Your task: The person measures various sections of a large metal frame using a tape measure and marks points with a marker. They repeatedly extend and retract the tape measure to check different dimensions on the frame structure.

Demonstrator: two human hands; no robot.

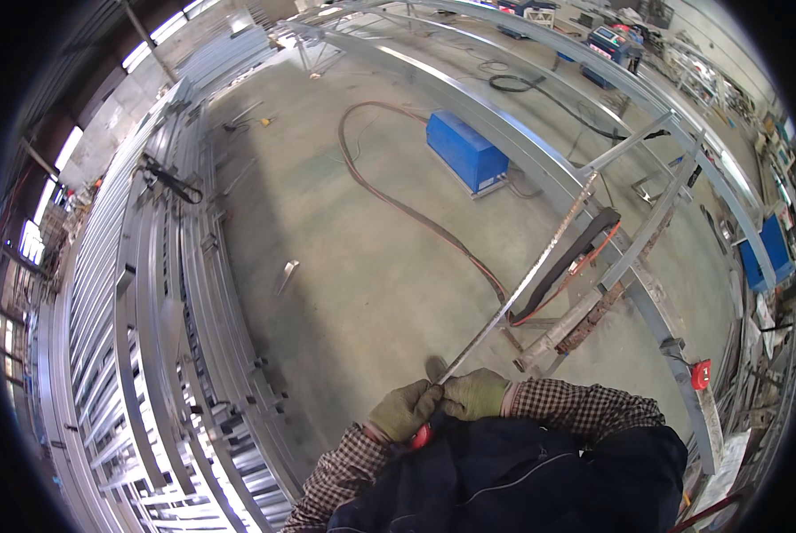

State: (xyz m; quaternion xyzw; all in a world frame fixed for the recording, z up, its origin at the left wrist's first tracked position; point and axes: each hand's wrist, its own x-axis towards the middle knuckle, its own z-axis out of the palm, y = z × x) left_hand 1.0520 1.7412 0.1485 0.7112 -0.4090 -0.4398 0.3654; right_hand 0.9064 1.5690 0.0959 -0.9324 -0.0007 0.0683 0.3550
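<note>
My left hand (406,410), in a green work glove, is closed at my waist around a tape measure, whose red case (422,436) peeks out below the fingers. Right beside it my right hand (474,394), gloved the same way, is closed by the near end of the long thin blade (540,266); its fingertips are partly hidden. From between both hands the blade slants up and away to the right, reaching toward the corner of a metal frame (624,147).
A blue box-shaped machine (465,153) sits on the floor ahead, with a brown hose (416,218) looping past it. Stacked metal profiles (149,320) fill the left side. At right stands a steel trestle (584,311), and a red device (701,374) sits on a beam.
</note>
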